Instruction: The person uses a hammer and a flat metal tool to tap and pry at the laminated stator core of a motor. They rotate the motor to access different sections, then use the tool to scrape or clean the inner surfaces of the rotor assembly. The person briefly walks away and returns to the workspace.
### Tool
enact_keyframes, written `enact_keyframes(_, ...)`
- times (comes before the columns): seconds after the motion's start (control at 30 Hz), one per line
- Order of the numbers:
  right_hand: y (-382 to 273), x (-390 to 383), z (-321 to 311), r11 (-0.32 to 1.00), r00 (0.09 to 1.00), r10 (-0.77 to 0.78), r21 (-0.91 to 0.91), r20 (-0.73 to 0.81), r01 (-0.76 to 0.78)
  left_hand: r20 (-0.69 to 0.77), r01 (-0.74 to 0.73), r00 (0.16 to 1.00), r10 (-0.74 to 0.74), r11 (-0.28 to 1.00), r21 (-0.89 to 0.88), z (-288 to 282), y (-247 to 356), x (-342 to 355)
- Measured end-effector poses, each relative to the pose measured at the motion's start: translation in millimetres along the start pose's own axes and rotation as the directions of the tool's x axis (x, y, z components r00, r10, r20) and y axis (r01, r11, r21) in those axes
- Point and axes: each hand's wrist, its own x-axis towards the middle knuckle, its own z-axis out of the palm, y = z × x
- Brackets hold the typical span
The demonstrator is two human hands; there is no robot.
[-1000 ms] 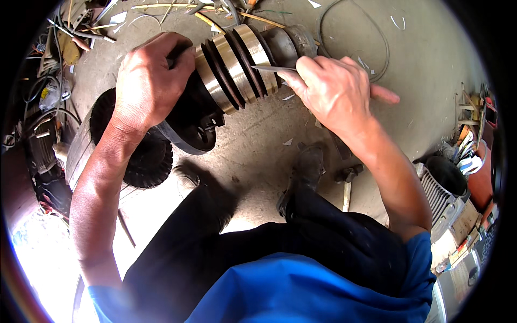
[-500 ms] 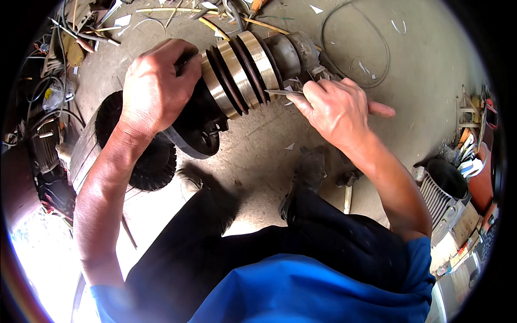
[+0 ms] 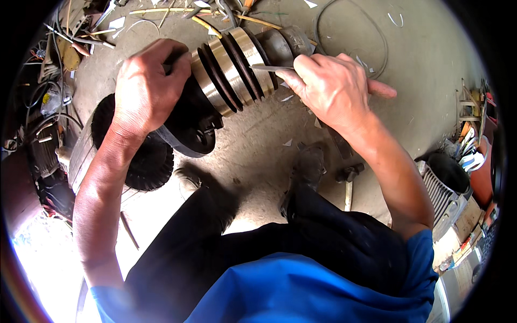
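A stack of brass-coloured slip rings (image 3: 211,74) with dark grooves between them lies tilted at upper centre. At its left end is a black end piece (image 3: 186,121). My left hand (image 3: 148,86) is closed over that end piece, its fingertips partly hidden. My right hand (image 3: 334,89) grips a knife-like tool with a thin metal blade (image 3: 269,68) and a reddish-brown handle (image 3: 382,89). The blade tip rests at the rightmost ring. Beyond the rings a grey metal shaft section (image 3: 280,48) continues to the right.
A black ribbed round part (image 3: 152,167) sits below my left forearm. A hammer (image 3: 349,180) lies on the floor by my right shoe (image 3: 307,164). Cable loops (image 3: 385,40), sticks and paper scraps litter the far floor. A finned grey housing (image 3: 439,196) stands at right.
The blade tip has moved up across the rightmost ring with my right hand. The rings and my left hand sit slightly farther left and higher in view.
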Motion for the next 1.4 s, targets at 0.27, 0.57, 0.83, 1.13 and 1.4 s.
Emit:
enact_keyframes(0.27,6,-8,3,0.999,1.000,-0.013,0.030,-0.013,0.013,0.005,0.013,1.000,-0.013,1.000,-0.014,0,1,1)
enact_keyframes(0.57,5,-13,4,0.999,0.999,-0.033,0.007,0.011,0.033,0.016,0.037,0.999,-0.037,0.999,0.001,-3,6,1)
enact_keyframes(0.83,8,-24,10,1.000,0.999,-0.028,0.013,0.037,0.028,0.014,0.001,1.000,-0.002,1.000,0.007,-2,5,-1)
enact_keyframes(1.13,9,-19,8,0.999,0.998,-0.030,0.030,0.052,0.028,0.037,0.016,0.999,-0.018,0.999,0.039,-3,9,0)
enact_keyframes(1.4,12,-11,11,0.998,0.998,-0.060,0.033,-0.017,0.060,0.034,0.011,0.999,-0.012,1.000,0.017,-2,5,-1)
